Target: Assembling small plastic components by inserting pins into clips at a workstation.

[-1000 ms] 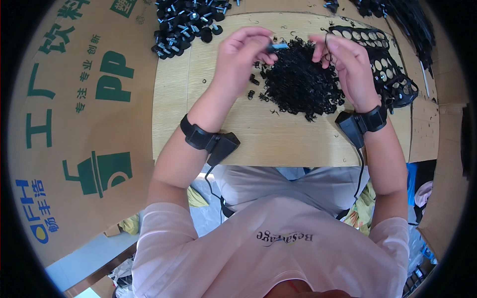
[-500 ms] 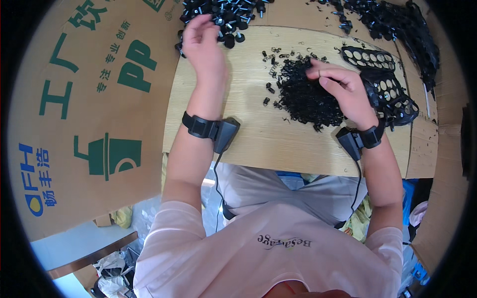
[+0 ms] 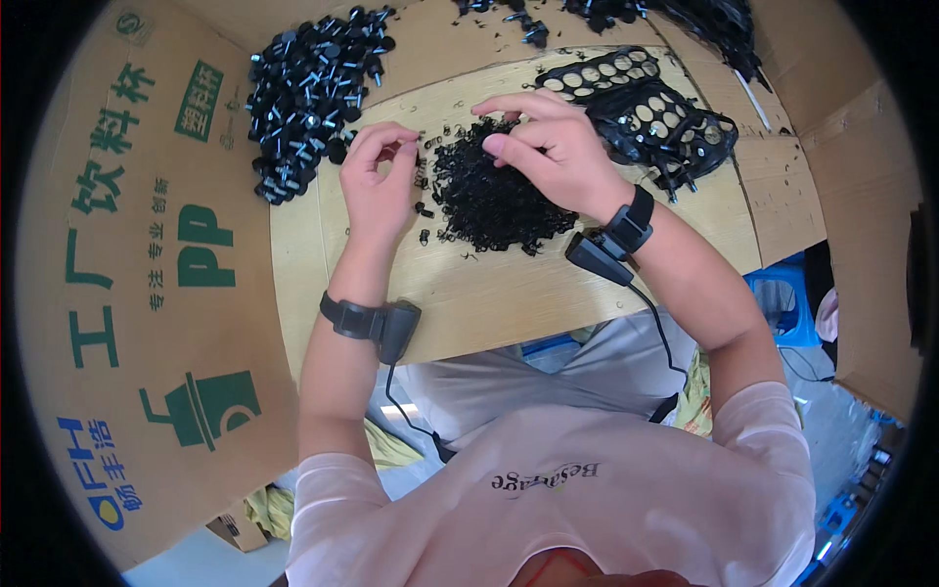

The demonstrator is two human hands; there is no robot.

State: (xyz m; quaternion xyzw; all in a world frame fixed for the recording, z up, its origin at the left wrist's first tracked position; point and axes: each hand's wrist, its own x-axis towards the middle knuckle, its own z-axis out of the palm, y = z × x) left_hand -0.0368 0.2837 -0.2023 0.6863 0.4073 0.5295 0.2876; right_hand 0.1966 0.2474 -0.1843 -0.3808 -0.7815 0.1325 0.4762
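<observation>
Black plastic makes up nearly everything on the pale wooden worktop (image 3: pixel 509 293): at its middle lies a loose heap of small black clips (image 3: pixel 494 201), and every other place is best told from that heap. The left hand (image 3: pixel 377 186) sits just left of the heap, its fingers (image 3: pixel 391 147) pinched together near the heap's upper left edge; whether one small piece is caught between them is too small to tell. The right hand (image 3: pixel 548 157) lies over the heap's upper right side, fingers curled and partly closed, tips touching the top of the pile; what they grip, if anything, cannot be made out. Pieces this tiny look light and stiff, likely slippery and quick to scatter, so a fingertip pinch on a single piece at the heap's rim seems the sound hold, not a scoop. Up and left of the heap lies a larger pile of black knobs with pale pins (image 3: pixel 308 93). Right of the heap rest black perforated trays (image 3: pixel 650 108) with round holes. Far left of the heap, a brown cardboard sheet (image 3: pixel 147 293) carries green printed characters, a green cup pictogram low down and a blue mark near its bottom corner.
</observation>
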